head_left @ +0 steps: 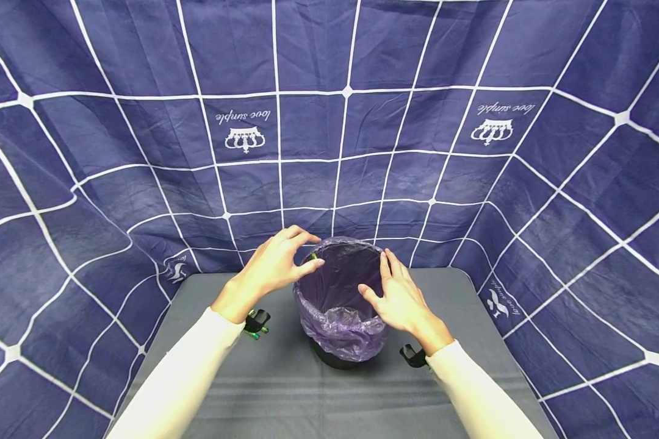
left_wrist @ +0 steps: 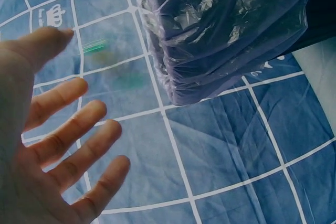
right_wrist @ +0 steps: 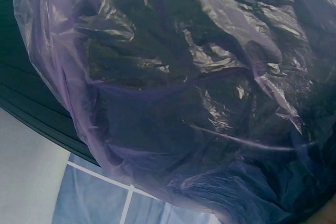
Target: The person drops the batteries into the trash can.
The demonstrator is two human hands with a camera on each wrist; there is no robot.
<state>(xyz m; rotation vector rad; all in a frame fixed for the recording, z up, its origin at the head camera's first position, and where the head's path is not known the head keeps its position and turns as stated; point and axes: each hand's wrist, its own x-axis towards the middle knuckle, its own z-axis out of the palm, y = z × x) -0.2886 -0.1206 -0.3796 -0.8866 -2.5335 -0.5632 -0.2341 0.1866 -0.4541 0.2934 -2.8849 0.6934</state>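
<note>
A dark trash can (head_left: 335, 360) stands on the grey table, lined with a translucent purple trash bag (head_left: 343, 335) folded over its rim. The left hand (head_left: 277, 259) is beside the left rim, fingers spread and nothing held. In the left wrist view a gap shows between the left hand (left_wrist: 68, 145) and the bag (left_wrist: 210, 51). At the right rim, the right hand (head_left: 401, 296) has its fingers extended against the bag's edge, thumb apart over the opening. The bag (right_wrist: 173, 103) fills most of the right wrist view, where barely a sliver of that hand shows.
The grey table (head_left: 225, 378) lies under the can. Behind it and at both sides hangs a blue cloth (head_left: 318, 128) with white grid lines. Black straps with mounts (head_left: 258, 320) sit on both wrists.
</note>
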